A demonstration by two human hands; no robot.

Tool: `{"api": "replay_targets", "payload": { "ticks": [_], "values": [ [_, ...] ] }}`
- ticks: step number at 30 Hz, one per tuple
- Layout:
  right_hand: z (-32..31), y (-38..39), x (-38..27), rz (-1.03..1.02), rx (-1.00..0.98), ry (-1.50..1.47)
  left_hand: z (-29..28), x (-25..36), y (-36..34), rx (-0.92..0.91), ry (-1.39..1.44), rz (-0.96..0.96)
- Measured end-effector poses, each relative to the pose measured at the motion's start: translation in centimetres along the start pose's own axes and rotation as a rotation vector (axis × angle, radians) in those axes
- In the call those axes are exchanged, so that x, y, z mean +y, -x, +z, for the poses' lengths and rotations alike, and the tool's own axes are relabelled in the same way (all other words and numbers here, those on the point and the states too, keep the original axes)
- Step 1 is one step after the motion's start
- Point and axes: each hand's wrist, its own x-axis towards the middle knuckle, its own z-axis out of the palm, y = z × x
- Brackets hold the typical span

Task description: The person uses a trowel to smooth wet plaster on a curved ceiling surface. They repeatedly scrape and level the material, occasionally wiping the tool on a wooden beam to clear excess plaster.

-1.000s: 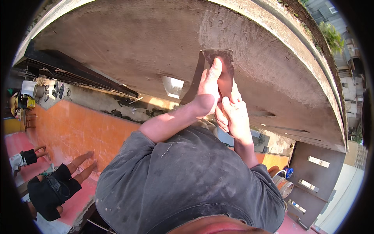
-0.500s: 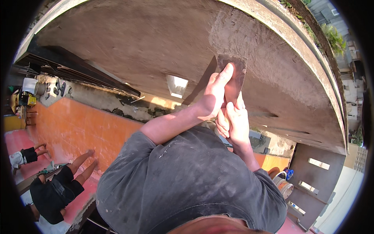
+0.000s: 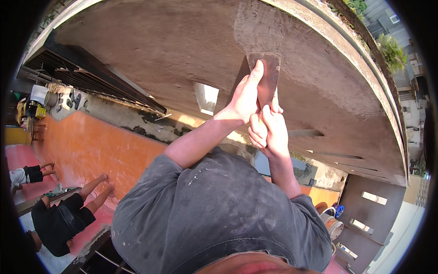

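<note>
Head view, right hand (image 3: 269, 129) curled closed on the lower end of a flat tool (image 3: 270, 77), which extends beyond it, left hand (image 3: 246, 98) laid against the tool, finger closure unclear, wall (image 3: 182, 43) behind.

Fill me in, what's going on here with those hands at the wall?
A person holds a flat, tapered tool with both hands, its wide end up at a brown wall. The left hand has its thumb along the tool's face; the right hand is closed around its narrow lower end. The wide end sits near a rougher, paler patch; whether its edge touches the wall is hard to tell. Off to the left, two other people are partly in view.
</note>
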Motion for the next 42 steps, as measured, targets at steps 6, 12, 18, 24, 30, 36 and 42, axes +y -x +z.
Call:
{"api": "replay_targets", "payload": {
  "ticks": [6, 12, 18, 24, 30, 36, 42],
  "values": [
    [-1.1, -0.6, -1.8, 0.058, -0.119, -0.051, 1.3, -0.1, -0.1, 0.100, -0.016, 0.094],
    [-0.8, -0.5, -0.7, 0.065, -0.017, -0.010, 1.7, 0.5, 0.3, 0.243, -0.045, -0.008],
    [1.6, -2.3, -0.5, 0.020, 0.049, 0.178, 1.1, 2.9, 0.1, 0.179, -0.119, 0.028],
    [2.9, -3.0, -0.7, -0.017, 0.057, 0.204, 1.3, 4.2, -0.1, 0.145, -0.128, 0.020],
    [3.7, -1.5, 0.8, -0.044, 0.165, 0.225, 0.8, 3.8, 0.8, 0.095, -0.107, -0.078],
    [3.7, -1.7, 1.6, -0.092, 0.187, 0.233, 0.5, 4.4, 0.8, 0.040, -0.116, -0.069],
    [4.6, -2.2, 0.9, -0.040, 0.209, 0.197, 0.6, 5.3, 0.9, 0.034, -0.208, -0.073]
  ]
}}
